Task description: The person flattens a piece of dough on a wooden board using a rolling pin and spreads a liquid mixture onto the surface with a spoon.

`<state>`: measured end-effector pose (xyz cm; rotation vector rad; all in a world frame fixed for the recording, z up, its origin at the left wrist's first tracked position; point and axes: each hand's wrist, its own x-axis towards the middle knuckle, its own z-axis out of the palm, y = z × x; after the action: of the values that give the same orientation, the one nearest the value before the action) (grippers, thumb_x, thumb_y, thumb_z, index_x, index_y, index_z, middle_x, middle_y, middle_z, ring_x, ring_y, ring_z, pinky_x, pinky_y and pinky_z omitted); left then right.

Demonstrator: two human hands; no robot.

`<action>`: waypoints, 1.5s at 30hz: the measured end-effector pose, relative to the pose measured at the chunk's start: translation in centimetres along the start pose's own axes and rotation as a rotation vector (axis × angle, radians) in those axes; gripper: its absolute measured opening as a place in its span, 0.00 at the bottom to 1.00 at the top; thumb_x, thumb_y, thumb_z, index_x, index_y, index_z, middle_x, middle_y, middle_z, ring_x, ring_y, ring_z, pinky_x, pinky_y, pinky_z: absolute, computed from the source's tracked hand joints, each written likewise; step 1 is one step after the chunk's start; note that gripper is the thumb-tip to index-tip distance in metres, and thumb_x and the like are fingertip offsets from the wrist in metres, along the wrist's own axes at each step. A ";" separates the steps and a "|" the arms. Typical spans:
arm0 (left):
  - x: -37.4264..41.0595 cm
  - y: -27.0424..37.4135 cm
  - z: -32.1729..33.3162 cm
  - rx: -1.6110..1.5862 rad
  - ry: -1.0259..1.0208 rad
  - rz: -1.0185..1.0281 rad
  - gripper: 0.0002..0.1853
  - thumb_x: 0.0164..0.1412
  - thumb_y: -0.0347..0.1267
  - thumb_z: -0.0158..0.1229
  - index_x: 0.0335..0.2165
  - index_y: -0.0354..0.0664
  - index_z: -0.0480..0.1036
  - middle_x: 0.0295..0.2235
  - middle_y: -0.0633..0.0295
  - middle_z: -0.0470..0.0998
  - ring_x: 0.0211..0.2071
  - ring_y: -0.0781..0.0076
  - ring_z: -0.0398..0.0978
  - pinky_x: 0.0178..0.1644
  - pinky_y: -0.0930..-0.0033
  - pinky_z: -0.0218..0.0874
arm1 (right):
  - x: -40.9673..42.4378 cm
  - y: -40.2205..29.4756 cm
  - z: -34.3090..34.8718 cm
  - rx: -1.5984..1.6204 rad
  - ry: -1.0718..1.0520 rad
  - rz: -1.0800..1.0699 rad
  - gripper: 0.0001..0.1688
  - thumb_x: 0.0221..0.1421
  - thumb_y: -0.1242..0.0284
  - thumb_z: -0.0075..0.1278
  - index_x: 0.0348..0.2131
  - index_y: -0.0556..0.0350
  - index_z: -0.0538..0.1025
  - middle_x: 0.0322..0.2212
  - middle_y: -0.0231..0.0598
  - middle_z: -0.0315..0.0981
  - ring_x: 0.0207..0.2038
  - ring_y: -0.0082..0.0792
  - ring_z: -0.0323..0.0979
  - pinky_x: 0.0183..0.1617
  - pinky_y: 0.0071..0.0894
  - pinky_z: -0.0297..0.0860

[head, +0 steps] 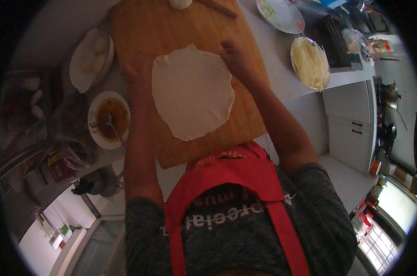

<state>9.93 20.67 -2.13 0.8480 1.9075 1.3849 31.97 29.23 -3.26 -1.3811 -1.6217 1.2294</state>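
Observation:
A thin, roughly round sheet of rolled dough [193, 95] lies flat on a wooden board [250, 114], its rim wavy. My right hand [233, 57] is at the sheet's upper right edge with the fingers curled. Whether they pinch the dough is unclear. Beside the left edge of the sheet is my left hand [137, 72], dim and blurred, so its fingers cannot be made out. At the board's far end sit a ball of dough [180, 3] and a wooden rolling pin [218, 7].
Left of the board stand a white bowl [78, 57] holding pale rounded pieces and a bowl of brown sauce [111, 115] with a spoon. On the right counter are a plate of pale shreds [310, 63] and a white plate [282, 17] with some green food.

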 end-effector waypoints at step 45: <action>-26.2 -19.6 -12.5 -0.262 0.543 -0.253 0.11 0.55 0.30 0.46 0.37 0.38 0.66 0.33 0.64 0.68 0.34 0.75 0.66 0.37 0.75 0.57 | -12.5 -2.6 22.9 -0.794 -0.756 -0.743 0.19 0.46 0.74 0.39 0.40 0.64 0.63 0.29 0.54 0.67 0.26 0.47 0.70 0.25 0.43 0.66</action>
<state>13.02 -11.79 -14.78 0.0949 2.0600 1.7714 12.79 11.80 -7.38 -0.5010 -3.0025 0.6630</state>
